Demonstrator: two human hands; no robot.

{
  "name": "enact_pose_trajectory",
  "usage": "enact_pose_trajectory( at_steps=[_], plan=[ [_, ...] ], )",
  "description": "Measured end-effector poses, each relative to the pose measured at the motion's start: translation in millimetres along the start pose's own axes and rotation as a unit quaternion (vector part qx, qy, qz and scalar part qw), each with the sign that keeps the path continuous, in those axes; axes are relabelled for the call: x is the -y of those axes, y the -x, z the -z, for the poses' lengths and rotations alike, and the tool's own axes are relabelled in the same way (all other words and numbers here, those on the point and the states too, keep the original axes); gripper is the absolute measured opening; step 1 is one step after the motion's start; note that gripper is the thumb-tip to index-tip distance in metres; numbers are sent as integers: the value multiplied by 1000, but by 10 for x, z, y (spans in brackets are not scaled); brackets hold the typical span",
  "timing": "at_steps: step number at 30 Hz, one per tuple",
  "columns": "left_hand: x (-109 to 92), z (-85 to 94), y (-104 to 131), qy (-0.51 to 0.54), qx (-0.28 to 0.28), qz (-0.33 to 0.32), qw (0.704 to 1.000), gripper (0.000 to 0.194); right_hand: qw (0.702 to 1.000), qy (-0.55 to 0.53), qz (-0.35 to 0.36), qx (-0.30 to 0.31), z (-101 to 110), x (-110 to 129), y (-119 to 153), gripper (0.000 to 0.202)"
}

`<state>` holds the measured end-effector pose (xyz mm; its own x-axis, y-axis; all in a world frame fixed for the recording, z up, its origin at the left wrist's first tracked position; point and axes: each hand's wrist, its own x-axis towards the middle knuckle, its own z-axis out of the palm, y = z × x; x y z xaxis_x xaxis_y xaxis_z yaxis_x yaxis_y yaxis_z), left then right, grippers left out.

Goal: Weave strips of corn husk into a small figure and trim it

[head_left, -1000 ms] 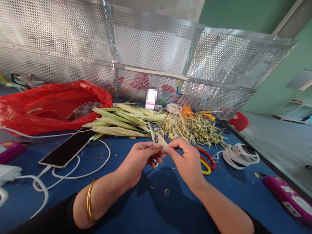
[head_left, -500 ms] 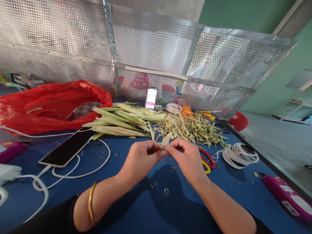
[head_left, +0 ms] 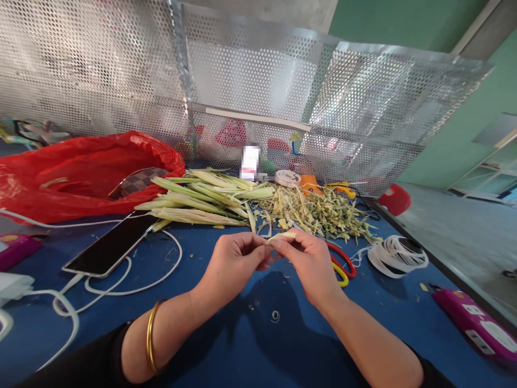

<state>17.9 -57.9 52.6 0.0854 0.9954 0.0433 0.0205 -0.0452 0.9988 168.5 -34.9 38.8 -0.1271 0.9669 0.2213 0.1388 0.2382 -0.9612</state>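
Between my two hands is a small pale yellow-green husk piece [head_left: 283, 236], lying nearly flat across the fingertips. My left hand [head_left: 234, 264] pinches its near end, with thumb and forefinger closed. My right hand [head_left: 309, 261] has thumb and forefinger closed on the same piece, and the fingertips of both hands almost touch. Just beyond them lie long green and cream husks [head_left: 197, 199] and a heap of shredded dry husk bits [head_left: 323, 210]. Scissors with red and yellow handles [head_left: 347, 261] are beside my right hand, partly hidden by it.
At the left are a red plastic bag [head_left: 81, 156], a black-screened phone [head_left: 111, 245] and white cables [head_left: 157, 283]. On the right sit a white ribbon roll [head_left: 398, 257] and a purple power strip [head_left: 476, 326]. A perforated metal screen [head_left: 250, 70] stands behind the blue table [head_left: 194, 345].
The husk piece, which stood up from my fingertips, now lies lower and points toward my right hand. Both hands remain in nearly the same place.
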Motion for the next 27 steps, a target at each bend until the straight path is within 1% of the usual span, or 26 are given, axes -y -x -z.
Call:
enact_pose_trajectory(
  at_steps=[4, 7, 9, 13, 16, 20, 25, 27],
  plan=[
    [-28, -5, 2, 50, -7, 22, 998, 18, 999, -41, -12, 12, -21, 8, 13, 13],
    [-38, -10, 1, 71, -15, 35, 997, 18, 999, -48, -10, 22, -31, 31, 21, 10],
    [-28, -13, 0, 68, -19, 41, 997, 19, 1000, -23, 5, 14, -31, 46, 28, 10],
    [17, -15, -12, 58, -16, 51, 997, 22, 996, 78, 42, -16, -14, 74, 42, 15],
    [35, -13, -27, 57, -7, 57, 997, 24, 995, 92, 40, -13, 1, 92, 43, 16],
    [25, -8, -39, 59, -13, 55, 997, 25, 995, 91, 30, -4, 13, 100, 33, 18],
    [31, -9, -38, 69, -13, 27, 997, 22, 996, 87, 18, -1, 9, 96, 28, 19],
    [44, -9, -38, 71, -24, 24, 997, 21, 996, 87, 17, 2, 3, 94, 34, 17]
  ],
)
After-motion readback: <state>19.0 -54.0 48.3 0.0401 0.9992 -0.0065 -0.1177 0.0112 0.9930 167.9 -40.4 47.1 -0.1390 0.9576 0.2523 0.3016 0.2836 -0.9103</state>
